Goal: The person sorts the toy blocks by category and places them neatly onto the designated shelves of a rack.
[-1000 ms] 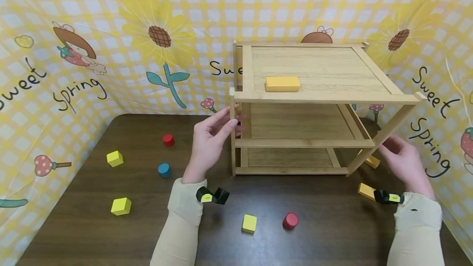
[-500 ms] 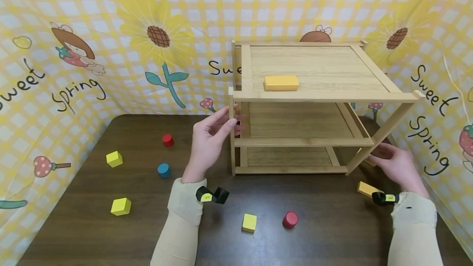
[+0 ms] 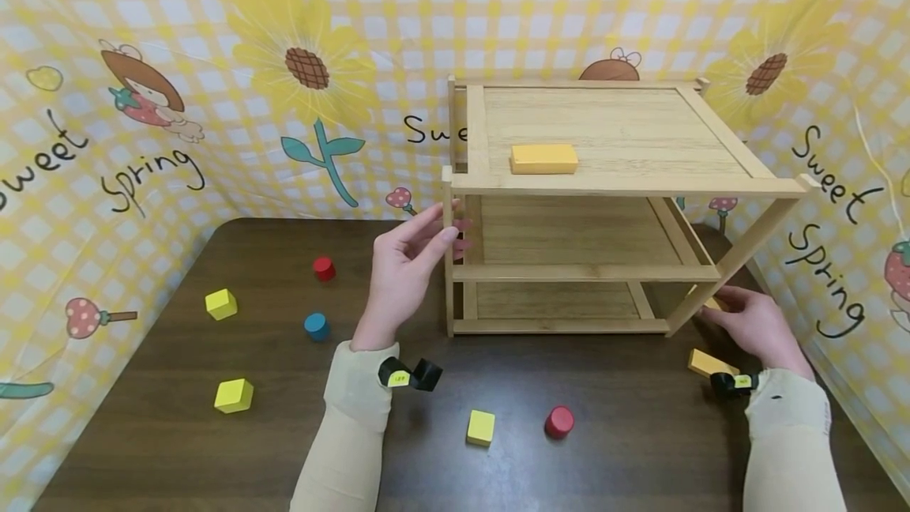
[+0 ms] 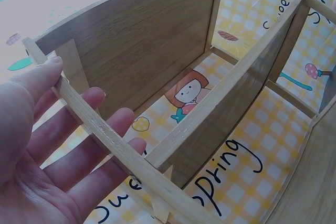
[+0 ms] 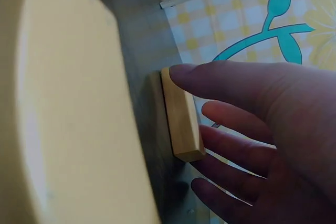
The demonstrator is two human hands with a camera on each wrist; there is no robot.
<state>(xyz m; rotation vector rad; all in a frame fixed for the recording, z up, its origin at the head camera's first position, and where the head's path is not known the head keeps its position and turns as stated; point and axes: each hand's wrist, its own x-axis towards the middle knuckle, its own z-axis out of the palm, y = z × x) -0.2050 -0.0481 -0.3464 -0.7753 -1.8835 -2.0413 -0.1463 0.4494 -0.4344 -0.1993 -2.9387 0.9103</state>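
My left hand [image 3: 401, 271] holds the front left post of a three-tier wooden shelf [image 3: 597, 273]. In the left wrist view the thumb lies on one side of the post [image 4: 100, 127] and the fingers reach behind it. Beside the shelf's right leg, my right hand [image 3: 761, 326] has thumb and fingers on either side of a rectangular yellow wooden block [image 5: 182, 121]. The thumb tip touches its upper end; the shelf leg partly hides this block in the head view. A second yellow block [image 3: 711, 363] lies by the right wrist. Another yellow block [image 3: 543, 159] sits on the top tier.
On the dark table [image 3: 284, 449] are a yellow cube [image 3: 480, 427] and a red cylinder [image 3: 559, 422] in front. Further left lie a blue cylinder [image 3: 317, 326], a red cylinder [image 3: 324, 269] and two yellow cubes [image 3: 234, 396]. A checked cloth [image 3: 398, 38] hangs around the table.
The right hand has moved left, in toward the shelf's right leg, and closed around the block there. The left hand stays on the post.
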